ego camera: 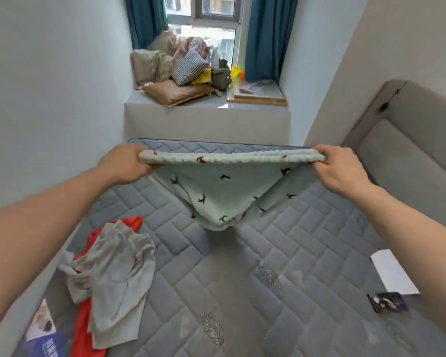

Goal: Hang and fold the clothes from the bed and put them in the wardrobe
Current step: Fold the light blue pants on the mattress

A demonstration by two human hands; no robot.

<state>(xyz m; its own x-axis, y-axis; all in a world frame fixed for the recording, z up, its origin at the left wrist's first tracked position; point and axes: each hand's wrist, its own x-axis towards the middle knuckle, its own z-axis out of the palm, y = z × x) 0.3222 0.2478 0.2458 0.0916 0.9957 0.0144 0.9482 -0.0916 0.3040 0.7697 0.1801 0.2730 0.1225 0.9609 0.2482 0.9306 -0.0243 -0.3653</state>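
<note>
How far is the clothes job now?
Nothing looks finished here. In hand: both hands, left hand and right hand, hold the mint printed garment stretched over the mattress. Left: the grey garment and red garment lie unfolded. No wardrobe is in view.

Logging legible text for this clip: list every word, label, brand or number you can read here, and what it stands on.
None can be read.
Blue printed item at the mattress's lower-left edge: pale lettering, too blurred to read.
Dark card by the right edge: light markings, illegible.
White sheet beside it: no text visible.
Mint garment held by the left hand and right hand: small dark motifs, not letters.
</note>
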